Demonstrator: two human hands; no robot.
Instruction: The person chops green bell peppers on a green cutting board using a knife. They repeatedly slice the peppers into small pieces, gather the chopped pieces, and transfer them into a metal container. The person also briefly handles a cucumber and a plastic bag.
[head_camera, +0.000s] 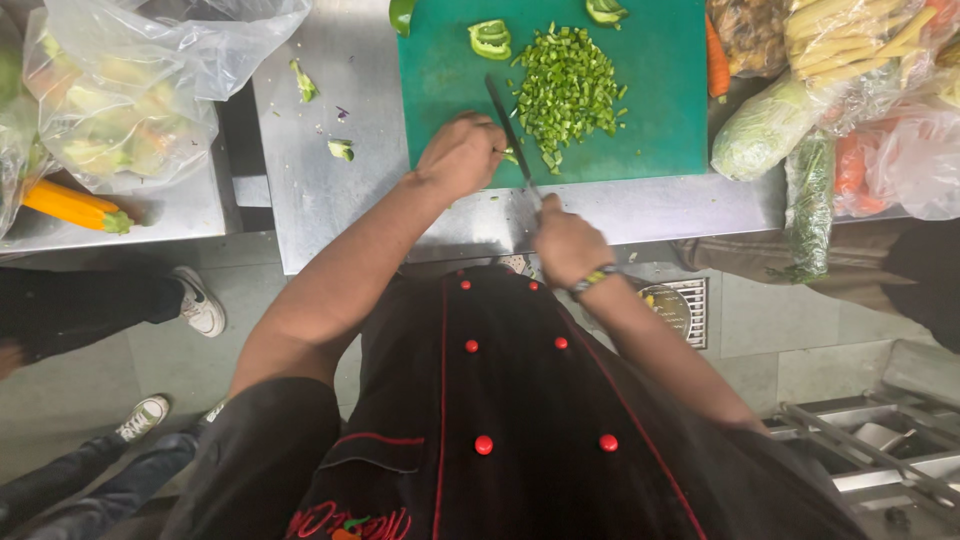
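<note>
1. Head view: I see a steel counter (330, 190) across the top of the frame, grey floor tiles below it, and a green cutting board (450, 90) at upper centre.
2. Bagged vegetables (120, 100) sit upper left, more bags (850, 90) upper right, and a yellow courgette (70, 205) lies at left.
3. A heap of diced green pepper (565, 85) lies mid-board, bright green, in small even pieces.
4. My right hand (565, 240) is clamped on the knife (510, 130); my left hand (460, 155) is curled at the board's lower edge, beside the blade.
5. Whatever lies under my left hand is hidden; the pepper pieces at the top edge are cut off.
</note>
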